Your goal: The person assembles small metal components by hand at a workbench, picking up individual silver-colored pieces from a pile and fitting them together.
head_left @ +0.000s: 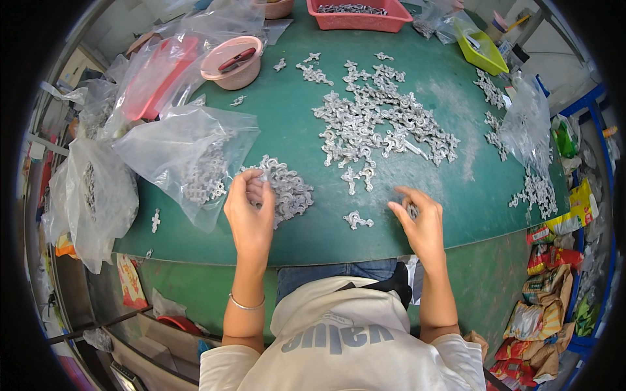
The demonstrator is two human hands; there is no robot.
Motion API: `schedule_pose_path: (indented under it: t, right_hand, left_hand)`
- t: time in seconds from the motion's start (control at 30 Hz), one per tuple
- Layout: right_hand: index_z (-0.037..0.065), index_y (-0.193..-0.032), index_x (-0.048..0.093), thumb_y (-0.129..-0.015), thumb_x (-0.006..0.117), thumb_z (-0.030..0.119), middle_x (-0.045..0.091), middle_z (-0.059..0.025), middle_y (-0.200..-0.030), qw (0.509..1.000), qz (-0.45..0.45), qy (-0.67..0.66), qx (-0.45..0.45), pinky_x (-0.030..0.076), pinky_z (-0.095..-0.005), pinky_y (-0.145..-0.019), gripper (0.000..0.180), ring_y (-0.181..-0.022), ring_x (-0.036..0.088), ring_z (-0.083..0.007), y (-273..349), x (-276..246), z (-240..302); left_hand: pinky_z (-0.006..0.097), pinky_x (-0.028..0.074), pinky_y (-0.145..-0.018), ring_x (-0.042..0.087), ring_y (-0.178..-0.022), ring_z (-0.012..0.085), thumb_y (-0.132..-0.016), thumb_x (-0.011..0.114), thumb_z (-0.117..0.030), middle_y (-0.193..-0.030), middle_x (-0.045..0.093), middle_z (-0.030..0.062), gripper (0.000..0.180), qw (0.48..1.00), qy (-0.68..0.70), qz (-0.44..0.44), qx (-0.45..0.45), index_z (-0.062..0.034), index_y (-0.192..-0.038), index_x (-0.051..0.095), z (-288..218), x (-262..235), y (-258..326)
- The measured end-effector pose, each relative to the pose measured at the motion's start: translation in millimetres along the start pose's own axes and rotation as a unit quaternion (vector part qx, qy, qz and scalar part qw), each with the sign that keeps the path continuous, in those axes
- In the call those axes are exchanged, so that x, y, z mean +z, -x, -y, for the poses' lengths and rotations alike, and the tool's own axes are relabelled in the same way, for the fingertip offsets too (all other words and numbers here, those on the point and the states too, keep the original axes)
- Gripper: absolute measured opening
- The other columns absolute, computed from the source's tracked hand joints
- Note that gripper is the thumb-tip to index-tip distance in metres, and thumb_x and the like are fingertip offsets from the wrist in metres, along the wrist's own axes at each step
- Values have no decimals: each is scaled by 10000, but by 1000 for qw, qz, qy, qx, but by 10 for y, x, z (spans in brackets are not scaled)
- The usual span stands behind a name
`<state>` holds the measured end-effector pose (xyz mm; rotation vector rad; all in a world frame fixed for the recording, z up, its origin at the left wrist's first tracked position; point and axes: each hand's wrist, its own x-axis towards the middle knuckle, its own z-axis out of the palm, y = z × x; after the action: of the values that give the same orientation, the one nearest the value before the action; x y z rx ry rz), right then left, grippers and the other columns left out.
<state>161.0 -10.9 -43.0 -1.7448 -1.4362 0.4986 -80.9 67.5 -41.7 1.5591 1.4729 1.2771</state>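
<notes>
The fingers [255, 184] of the left hand [249, 212] are bent and pinch a small silver metal part at the near edge of a small heap of metal parts [287, 189]; the part is taken from this heap, which lies on the green bench [293, 130] just beside a clear plastic bag [189, 153] with more such parts inside. The fingers [409, 195] of the right hand [420, 221] are curled and grasp another small metal part, which is mostly hidden behind the fingertips, so its shape I cannot tell. Between the two hands, one single metal part [358, 220] lies alone on the bench, apart from both of them. Further from the person, in the middle of the bench, a big loose pile of the same silver parts [378, 124] is spread out. At the right edge of the bench more parts lie in small groups near a second clear bag [525, 120]. At the far left there is a pink bowl [233, 62] with a red tool in it, and near it more plastic bags. At the far edge stands a red basket [358, 16], and to its right a yellow-green tray [482, 49]. The left wrist wears a thin silver bracelet [246, 304].
</notes>
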Motion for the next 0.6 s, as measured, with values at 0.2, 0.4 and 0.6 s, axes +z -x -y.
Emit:
schedule_pose_path:
  t: [0.2, 0.4, 0.6]
  right_hand:
    - [26, -818, 595, -715, 660, 226, 601, -138, -771, 973, 12, 229, -28, 447, -398, -575, 234, -681, 587, -319, -224, 417, -93]
    - [2, -797, 595, -699, 662, 97, 583, -131, -708, 995, -30, 91, -41, 431, -340, -558, 151, -609, 556, -259, -137, 210, -68]
    - [-19, -818, 616, -656, 651, -40, 537, -49, -638, 987, -28, -159, 24, 390, -221, -560, 167, -598, 505, -102, 158, -113, 277]
  left_hand:
    - [289, 406, -626, 498, -721, 182, -733, 560, 32, -817, 512, 88, 169, 954, -246, -67, 156, -12, -896, 575, 167, -5, -41]
    - [265, 407, -666, 503, -810, 175, -727, 544, 61, -922, 515, 89, 235, 976, -152, 15, 156, -25, -943, 571, -180, 15, 152]
    - [220, 454, -707, 508, -862, 127, -716, 586, 94, -1052, 493, 97, 430, 944, 198, 265, -5, 13, -1129, 497, -429, 314, 461]
